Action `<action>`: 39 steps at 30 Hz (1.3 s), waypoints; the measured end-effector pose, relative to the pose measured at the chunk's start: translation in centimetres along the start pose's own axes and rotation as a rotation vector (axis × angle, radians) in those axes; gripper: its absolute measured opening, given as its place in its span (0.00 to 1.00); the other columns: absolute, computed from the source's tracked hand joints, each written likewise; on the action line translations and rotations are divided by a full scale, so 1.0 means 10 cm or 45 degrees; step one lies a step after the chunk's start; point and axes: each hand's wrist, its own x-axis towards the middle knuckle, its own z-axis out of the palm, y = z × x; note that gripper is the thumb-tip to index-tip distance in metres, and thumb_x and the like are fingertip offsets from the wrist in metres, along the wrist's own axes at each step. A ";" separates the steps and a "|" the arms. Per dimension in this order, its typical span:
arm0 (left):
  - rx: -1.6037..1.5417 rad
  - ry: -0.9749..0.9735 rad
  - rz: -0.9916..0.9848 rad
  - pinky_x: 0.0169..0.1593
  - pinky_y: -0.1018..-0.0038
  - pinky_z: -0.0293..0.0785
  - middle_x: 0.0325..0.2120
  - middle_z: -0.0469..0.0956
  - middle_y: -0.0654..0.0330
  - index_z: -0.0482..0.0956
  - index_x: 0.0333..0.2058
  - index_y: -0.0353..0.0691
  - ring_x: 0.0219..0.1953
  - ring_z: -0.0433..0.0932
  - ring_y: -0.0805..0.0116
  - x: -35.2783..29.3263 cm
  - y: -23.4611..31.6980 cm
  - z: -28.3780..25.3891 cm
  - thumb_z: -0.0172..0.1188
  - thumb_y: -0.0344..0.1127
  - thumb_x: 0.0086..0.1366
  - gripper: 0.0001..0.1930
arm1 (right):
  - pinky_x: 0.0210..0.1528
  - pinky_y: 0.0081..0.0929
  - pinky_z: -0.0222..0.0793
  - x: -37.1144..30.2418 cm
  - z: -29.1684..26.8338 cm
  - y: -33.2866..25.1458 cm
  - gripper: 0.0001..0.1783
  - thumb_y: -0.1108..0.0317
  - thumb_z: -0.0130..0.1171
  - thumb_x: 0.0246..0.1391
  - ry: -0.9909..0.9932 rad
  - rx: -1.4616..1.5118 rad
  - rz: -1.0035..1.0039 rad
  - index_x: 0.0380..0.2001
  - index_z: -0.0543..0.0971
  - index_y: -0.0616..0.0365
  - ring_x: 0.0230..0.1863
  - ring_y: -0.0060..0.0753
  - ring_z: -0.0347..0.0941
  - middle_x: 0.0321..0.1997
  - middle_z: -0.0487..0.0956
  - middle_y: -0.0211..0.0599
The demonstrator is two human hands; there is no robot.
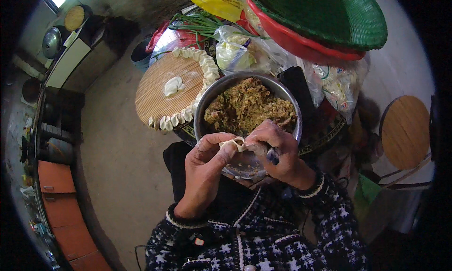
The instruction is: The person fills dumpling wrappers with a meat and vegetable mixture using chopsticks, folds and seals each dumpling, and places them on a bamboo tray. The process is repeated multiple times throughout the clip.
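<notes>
Over the near rim of a metal bowl, both hands meet at one small dumpling. My left hand pinches its left side between thumb and fingers. At the other side, the fingertips of my right hand close on the dumpling's edge. A dark rounded end of a utensil pokes out from my right hand; the rest of it is hidden. Brown-green minced filling is heaped in the bowl's far part, with smears on the near wall.
Left of the bowl, a round slatted board bears folded dumplings along its edge and a pale dough piece mid-board. Behind are green onions, a bagged cabbage and a green basket in a red basin.
</notes>
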 end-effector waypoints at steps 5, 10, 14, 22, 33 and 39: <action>0.130 -0.030 0.111 0.48 0.76 0.75 0.41 0.81 0.58 0.78 0.44 0.32 0.42 0.79 0.74 0.03 0.02 0.00 0.61 0.27 0.66 0.09 | 0.38 0.32 0.72 0.05 -0.04 -0.02 0.12 0.79 0.62 0.53 -0.038 -0.084 -0.115 0.41 0.76 0.61 0.35 0.39 0.77 0.38 0.80 0.43; 0.039 -0.075 0.061 0.49 0.76 0.75 0.41 0.81 0.59 0.78 0.45 0.32 0.43 0.78 0.75 0.02 0.09 0.05 0.62 0.26 0.65 0.11 | 0.38 0.31 0.70 0.07 -0.04 -0.06 0.08 0.78 0.61 0.55 0.025 0.010 -0.069 0.39 0.75 0.61 0.34 0.36 0.74 0.35 0.79 0.40; -0.016 -0.111 0.051 0.49 0.76 0.75 0.41 0.81 0.60 0.79 0.43 0.31 0.43 0.78 0.75 0.06 0.21 0.03 0.63 0.27 0.64 0.10 | 0.41 0.32 0.72 0.08 -0.07 -0.07 0.09 0.80 0.61 0.55 0.166 0.014 0.009 0.39 0.74 0.60 0.36 0.40 0.77 0.36 0.79 0.41; 0.141 -0.095 0.218 0.45 0.80 0.73 0.34 0.80 0.65 0.80 0.37 0.33 0.38 0.77 0.79 0.10 0.16 -0.04 0.63 0.26 0.63 0.04 | 0.40 0.31 0.71 0.11 -0.10 -0.09 0.07 0.78 0.61 0.56 0.101 -0.028 -0.042 0.37 0.75 0.59 0.36 0.37 0.76 0.35 0.80 0.39; 0.311 -0.096 0.123 0.44 0.80 0.72 0.34 0.78 0.65 0.82 0.41 0.33 0.38 0.75 0.78 0.04 0.22 -0.05 0.64 0.26 0.63 0.08 | 0.36 0.33 0.73 0.10 -0.13 -0.08 0.19 0.71 0.70 0.45 -0.001 -0.081 -0.183 0.40 0.75 0.57 0.34 0.39 0.76 0.37 0.79 0.37; 0.501 -0.131 0.283 0.43 0.80 0.71 0.34 0.78 0.62 0.85 0.37 0.35 0.38 0.74 0.75 0.08 0.20 -0.14 0.67 0.26 0.58 0.07 | 0.36 0.34 0.74 0.12 -0.13 -0.04 0.21 0.70 0.70 0.44 -0.113 -0.032 -0.174 0.44 0.76 0.58 0.34 0.42 0.77 0.43 0.80 0.37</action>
